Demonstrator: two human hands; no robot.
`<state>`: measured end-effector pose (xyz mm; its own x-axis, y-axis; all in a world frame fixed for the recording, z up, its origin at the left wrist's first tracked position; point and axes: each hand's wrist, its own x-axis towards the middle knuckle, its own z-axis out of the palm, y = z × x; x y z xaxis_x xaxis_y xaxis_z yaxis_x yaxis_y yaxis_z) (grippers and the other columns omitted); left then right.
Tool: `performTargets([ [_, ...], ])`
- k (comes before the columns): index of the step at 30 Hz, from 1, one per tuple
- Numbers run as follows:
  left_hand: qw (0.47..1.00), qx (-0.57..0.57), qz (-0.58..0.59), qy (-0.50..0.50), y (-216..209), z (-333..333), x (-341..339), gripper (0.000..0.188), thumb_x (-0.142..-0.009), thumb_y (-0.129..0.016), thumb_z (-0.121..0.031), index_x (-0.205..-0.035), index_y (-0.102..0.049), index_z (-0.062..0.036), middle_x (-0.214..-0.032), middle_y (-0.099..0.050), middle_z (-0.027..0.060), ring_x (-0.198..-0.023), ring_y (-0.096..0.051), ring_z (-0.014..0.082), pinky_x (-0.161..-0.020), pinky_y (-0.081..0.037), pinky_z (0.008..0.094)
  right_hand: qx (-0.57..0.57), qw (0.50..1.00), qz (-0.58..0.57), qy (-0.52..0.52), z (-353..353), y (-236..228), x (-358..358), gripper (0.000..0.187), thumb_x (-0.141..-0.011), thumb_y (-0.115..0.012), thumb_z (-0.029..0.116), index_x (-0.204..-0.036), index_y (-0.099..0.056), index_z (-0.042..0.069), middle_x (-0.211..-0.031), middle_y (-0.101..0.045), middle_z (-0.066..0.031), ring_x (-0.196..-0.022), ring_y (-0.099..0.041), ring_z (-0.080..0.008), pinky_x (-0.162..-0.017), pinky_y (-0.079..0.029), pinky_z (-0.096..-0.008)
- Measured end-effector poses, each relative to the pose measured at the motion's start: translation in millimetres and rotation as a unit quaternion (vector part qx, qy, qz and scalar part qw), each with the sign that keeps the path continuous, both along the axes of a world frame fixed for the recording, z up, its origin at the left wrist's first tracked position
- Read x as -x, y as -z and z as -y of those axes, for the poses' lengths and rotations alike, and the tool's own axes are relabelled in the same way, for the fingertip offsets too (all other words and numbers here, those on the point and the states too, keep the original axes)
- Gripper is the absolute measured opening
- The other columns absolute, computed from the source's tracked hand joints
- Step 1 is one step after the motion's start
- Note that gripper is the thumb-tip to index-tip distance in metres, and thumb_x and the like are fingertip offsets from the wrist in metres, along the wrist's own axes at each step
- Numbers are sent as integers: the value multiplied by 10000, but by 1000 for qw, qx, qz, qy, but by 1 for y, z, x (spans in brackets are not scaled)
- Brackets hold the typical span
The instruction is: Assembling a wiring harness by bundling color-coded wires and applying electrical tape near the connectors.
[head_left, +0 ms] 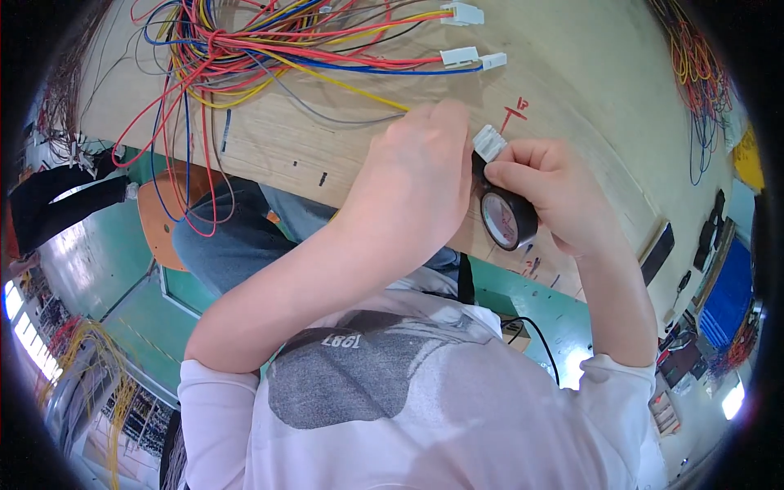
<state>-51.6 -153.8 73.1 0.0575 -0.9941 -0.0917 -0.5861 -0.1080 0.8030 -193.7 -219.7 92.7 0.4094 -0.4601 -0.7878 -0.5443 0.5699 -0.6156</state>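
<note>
My left hand [420, 167] is closed at the table's near edge, its back up and most of its fingertips hidden. A yellow wire [351, 91] and a grey wire [327, 116] run into it from a wire bundle. Close by on the right, my right hand [547, 184] pinches a white plastic connector [489, 143] between thumb and fingers. Below that thumb hangs a roll of black tape [529, 219], with a dark strip rising from it toward the connector. Where the wires meet the connector is hidden by my left hand.
A bundle of red, blue, yellow and grey wires [214, 49] lies on the wooden table [563, 98]. Several white connectors [459, 56] end its wires, and some loops hang over the near edge. More coloured wires [694, 73] lie at the far right. A stool [159, 216] stands at left.
</note>
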Motion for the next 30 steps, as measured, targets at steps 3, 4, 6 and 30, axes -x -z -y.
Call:
performTargets([
  [3, 999, 13, -16, -25, 2, 0, 1, 68, -724, -503, -9, -728, -445, 25, -675, -511, 196, -667, -512, 372, -583, -411, 408, 5, 1000, 16, -20, 0, 8, 4, 101, -778, -527, 109, -729, -561, 27, -641, -535, 17, -554, -472, -32, -505, -389, -177],
  [4, 998, 21, -33, -50, 2, 0, 2, 67, -718, -523, -7, -713, -459, 13, -636, -509, 168, -636, -512, 350, -560, -398, 386, 5, 1000, 15, -20, 1, 7, 5, 101, -778, -527, 109, -729, -561, 27, -641, -535, 17, -554, -472, -32, -505, -389, -177],
  [6, 998, 30, -9, -47, 2, 0, 2, 67, -721, -523, -12, -716, -462, 14, -632, -509, 168, -629, -515, 344, -556, -398, 382, -11, 1000, 14, 1, 1, 5, 2, 99, -785, -518, 112, -736, -554, 35, -644, -532, 20, -551, -467, -30, -498, -381, -176],
  [30, 992, 8, -116, -55, -1, -9, 12, 54, -766, -518, -25, -772, -471, 2, -668, -534, 93, -608, -543, 198, -542, -433, 278, 118, 992, 44, 4, -15, -11, 20, 135, -809, -500, 127, -758, -539, 8, -593, -529, 9, -504, -451, -34, -459, -354, -184],
])
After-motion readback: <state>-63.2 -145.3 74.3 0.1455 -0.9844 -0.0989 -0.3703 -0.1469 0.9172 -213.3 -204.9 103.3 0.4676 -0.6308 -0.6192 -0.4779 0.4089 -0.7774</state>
